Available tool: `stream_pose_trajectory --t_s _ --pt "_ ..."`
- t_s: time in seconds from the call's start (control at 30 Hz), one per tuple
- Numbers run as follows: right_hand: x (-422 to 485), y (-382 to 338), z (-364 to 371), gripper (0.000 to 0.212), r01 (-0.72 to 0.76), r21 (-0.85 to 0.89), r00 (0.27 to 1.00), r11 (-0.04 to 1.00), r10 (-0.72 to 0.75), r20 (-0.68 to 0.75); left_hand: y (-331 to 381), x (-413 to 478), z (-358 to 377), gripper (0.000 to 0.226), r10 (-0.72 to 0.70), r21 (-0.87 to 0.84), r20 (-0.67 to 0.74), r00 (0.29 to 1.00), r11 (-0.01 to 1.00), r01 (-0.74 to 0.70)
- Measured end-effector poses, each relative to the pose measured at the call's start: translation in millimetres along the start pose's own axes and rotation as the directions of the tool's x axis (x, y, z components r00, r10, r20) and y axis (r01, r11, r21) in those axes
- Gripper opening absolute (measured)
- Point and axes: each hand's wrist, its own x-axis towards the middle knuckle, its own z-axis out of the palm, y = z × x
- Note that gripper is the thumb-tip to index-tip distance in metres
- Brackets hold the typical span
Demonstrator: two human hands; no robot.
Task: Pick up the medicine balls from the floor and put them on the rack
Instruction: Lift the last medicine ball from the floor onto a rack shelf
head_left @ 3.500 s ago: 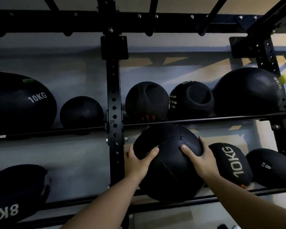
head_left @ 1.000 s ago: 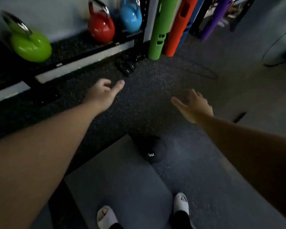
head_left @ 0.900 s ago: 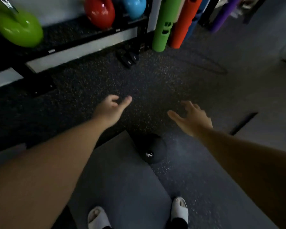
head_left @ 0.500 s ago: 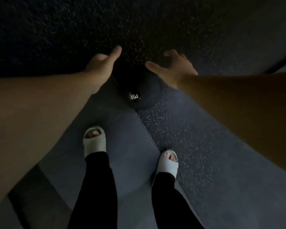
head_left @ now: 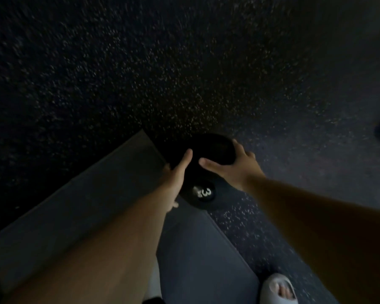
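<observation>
From the head camera: half a second ago both palms hovered open; now the left hand [head_left: 177,174] and right hand [head_left: 233,170] clasp the medicine ball [head_left: 203,174] (marked 3), resting on the floor [head_left: 184,73] at the mat [head_left: 86,200] edge, ready for lifting.

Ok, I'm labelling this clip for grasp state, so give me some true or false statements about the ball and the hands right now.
1. Both hands are on the medicine ball. True: left hand and right hand rest on it.
2. The ball is marked 10KG. False: it shows a 3.
3. The ball lies at the corner of the grey mat. True.
4. The ball sits on the rack. False: it is down by the speckled floor.
5. A white sandal is visible. True.
</observation>
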Motion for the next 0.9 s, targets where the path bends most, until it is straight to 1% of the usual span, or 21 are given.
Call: stream_pose_trajectory --t_s 0.07,0.13,0.17,0.27,0.33,0.4,0.43,0.53,0.6,0.63,0.7,0.73,0.83,0.9 --pt "1.0 -0.9 4.9 0.141 -0.020 0.087 1.000 0.996 0.022 -0.019 -4.6 3.9 2.5 0.156 -0.026 -0.079 0.033 0.999 0.996 0.029" --pt "-2.1 -3.8 12.6 0.131 -0.024 0.130 0.996 0.991 0.035 -0.077 -9.2 8.9 9.9 0.169 -0.030 -0.174 0.003 1.000 0.984 0.030" --pt "-4.4 -4.6 17.1 0.127 -0.031 0.148 0.993 0.989 0.047 -0.108 -10.1 10.1 14.2 0.169 -0.040 -0.202 -0.024 0.999 0.979 0.035" --pt "-17.3 -2.5 24.7 0.123 -0.026 0.194 0.979 0.981 0.065 -0.195 -12.1 4.6 18.8 0.150 -0.029 -0.250 -0.072 0.997 0.968 0.010" --pt "-25.3 -5.1 18.3 0.121 0.013 0.219 0.971 0.976 0.040 -0.234 -6.8 -10.0 16.6 0.134 -0.036 -0.257 -0.078 0.996 0.966 0.015" --pt "-34.8 -16.8 6.5 0.118 0.048 0.221 0.968 0.974 0.009 -0.251 4.4 -27.2 11.8 0.115 -0.002 -0.258 -0.130 0.992 0.966 -0.032" --pt "-41.2 -25.5 -0.6 0.118 0.051 0.219 0.967 0.974 0.006 -0.253 12.3 -37.3 9.2 0.111 0.013 -0.256 -0.157 0.988 0.965 -0.053" --pt "-61.6 -62.1 -21.7 0.120 0.063 0.275 0.965 0.959 0.011 -0.260 48.9 -73.8 -2.4 0.110 0.009 -0.256 -0.189 0.982 0.965 -0.058" --pt "-78.0 -92.5 -39.8 0.114 0.125 0.297 0.949 0.947 -0.027 -0.314 77.5 -99.0 -14.8 0.102 0.074 -0.272 -0.215 0.974 0.953 -0.132" --pt "-88.6 -109.1 -50.0 0.110 0.165 0.285 0.936 0.944 -0.059 -0.346 90.9 -113.3 -20.7 0.097 0.131 -0.270 -0.246 0.960 0.943 -0.197" --pt "-116.7 -150.0 -73.5 0.106 0.252 0.277 0.907 0.927 -0.127 -0.402 121.1 -151.8 -33.4 0.082 0.249 -0.245 -0.311 0.917 0.912 -0.330" --pt "-131.1 -172.4 -88.8 0.105 0.308 0.278 0.884 0.910 -0.166 -0.436 139.7 -172.6 -39.4 0.073 0.300 -0.260 -0.327 0.896 0.883 -0.391" --pt "-180.9 -246.9 -152.8 0.101 0.493 0.258 0.795 0.831 -0.309 -0.523 210.4 -253.5 -58.4 0.056 0.440 -0.322 -0.345 0.829 0.775 -0.544" --pt "-225.1 -301.2 -208.0 0.098 0.608 0.226 0.714 0.761 -0.400 -0.574 260.0 -320.9 -68.8 0.047 0.548 -0.326 -0.351 0.759 0.689 -0.647"
